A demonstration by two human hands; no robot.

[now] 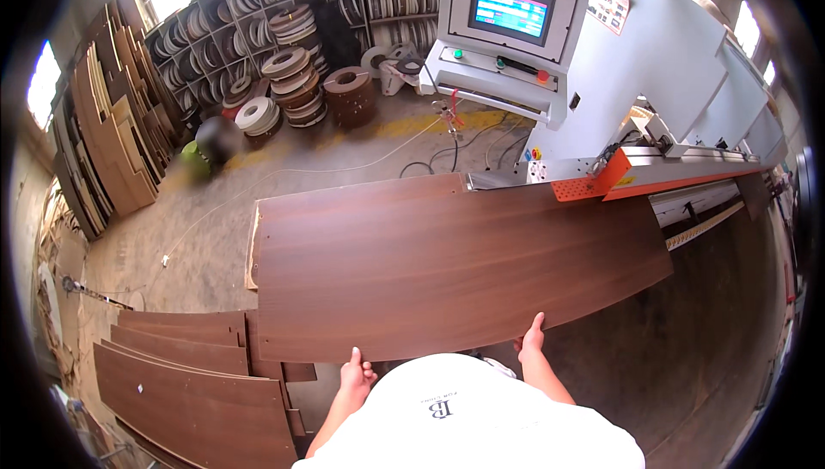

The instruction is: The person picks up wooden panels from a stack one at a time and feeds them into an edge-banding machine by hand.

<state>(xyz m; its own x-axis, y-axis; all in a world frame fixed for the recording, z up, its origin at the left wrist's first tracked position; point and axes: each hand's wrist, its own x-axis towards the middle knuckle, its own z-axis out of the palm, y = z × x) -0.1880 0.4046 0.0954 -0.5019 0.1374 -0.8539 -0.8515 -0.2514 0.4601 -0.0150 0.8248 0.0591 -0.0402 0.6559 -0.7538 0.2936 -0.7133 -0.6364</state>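
A large dark brown wood-grain board (pixel 455 267) lies flat in front of me. Its far right edge reaches under the orange guard (pixel 593 183) of an edge-banding machine. My left hand (pixel 355 376) is at the near edge, left of centre, with its thumb up against the rim and its fingers curled. Farther right along that edge, my right hand (pixel 532 344) grips the board, thumb on top and fingers mostly hidden beneath. A pale raw edge (pixel 253 250) shows along the board's left end.
Brown panels (pixel 189 400) are stacked low at the left. The machine's control panel (pixel 511 18) with a lit screen stands ahead. Rolls of edge banding (pixel 296 82) fill racks and floor stacks behind. Boards (pixel 116 125) lean at the far left. A thin cable (pixel 284 170) crosses the floor.
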